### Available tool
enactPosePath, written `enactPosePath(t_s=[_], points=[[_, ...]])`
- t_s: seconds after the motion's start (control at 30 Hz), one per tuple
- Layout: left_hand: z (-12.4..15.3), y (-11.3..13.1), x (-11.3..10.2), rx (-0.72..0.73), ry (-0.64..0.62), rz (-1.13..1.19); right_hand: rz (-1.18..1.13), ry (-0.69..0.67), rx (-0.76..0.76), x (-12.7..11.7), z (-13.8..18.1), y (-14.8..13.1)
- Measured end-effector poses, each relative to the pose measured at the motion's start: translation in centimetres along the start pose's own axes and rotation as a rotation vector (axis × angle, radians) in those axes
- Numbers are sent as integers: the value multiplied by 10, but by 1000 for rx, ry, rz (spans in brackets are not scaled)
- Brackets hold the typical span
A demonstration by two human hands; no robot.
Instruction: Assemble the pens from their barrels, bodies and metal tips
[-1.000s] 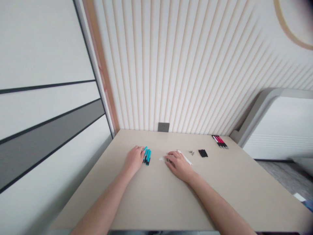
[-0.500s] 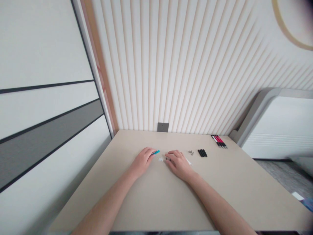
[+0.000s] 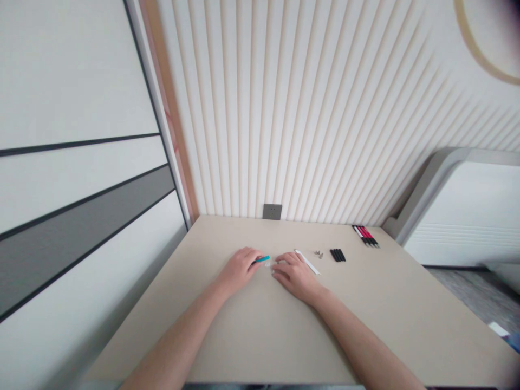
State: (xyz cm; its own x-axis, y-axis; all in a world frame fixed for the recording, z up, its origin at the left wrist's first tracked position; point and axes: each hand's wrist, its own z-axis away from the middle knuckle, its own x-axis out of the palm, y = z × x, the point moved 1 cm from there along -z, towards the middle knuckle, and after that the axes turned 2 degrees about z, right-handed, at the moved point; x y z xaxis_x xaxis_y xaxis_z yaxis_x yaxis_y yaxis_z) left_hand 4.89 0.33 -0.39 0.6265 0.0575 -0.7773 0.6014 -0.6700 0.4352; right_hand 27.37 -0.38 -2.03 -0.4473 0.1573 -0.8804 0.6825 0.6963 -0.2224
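Observation:
My left hand [image 3: 241, 268] is closed on a slim blue pen-like piece [image 3: 262, 259], whose end points right from between thumb and fingers. To its right, small white pieces [image 3: 267, 265] lie on the table. My right hand [image 3: 296, 275] rests low over the tabletop beside them, fingers bent and apart, with the thumb below the index finger. Its fingertips are close to the small pieces; whether they touch any is too small to make out. A long white strip [image 3: 309, 263] lies just behind my right hand, partly hidden by it.
Right of the strip sit small metallic pieces [image 3: 319, 254], then a row of black tubes [image 3: 337, 255]. Farther back right lie several black, red and white pens [image 3: 366, 236]. The beige table [image 3: 252, 336] meets a ribbed wall with a dark socket [image 3: 272, 211].
My left hand has shifted slightly right with the blue piece. My right hand has moved a little down and left, showing more of the white strip.

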Motion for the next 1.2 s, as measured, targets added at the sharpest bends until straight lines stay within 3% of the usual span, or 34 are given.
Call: enactPosePath(t_s=[0.8,1.03,1.2], points=[[0,-4,3,79,-11,4,-117,-57,-151,-4,-2,-4],[2,-5,5,73,-39,-25,-204,-48,-119,-5,-1,-1],[3,-7,6,65,-79,-40,-384,80,45,-7,0,0]])
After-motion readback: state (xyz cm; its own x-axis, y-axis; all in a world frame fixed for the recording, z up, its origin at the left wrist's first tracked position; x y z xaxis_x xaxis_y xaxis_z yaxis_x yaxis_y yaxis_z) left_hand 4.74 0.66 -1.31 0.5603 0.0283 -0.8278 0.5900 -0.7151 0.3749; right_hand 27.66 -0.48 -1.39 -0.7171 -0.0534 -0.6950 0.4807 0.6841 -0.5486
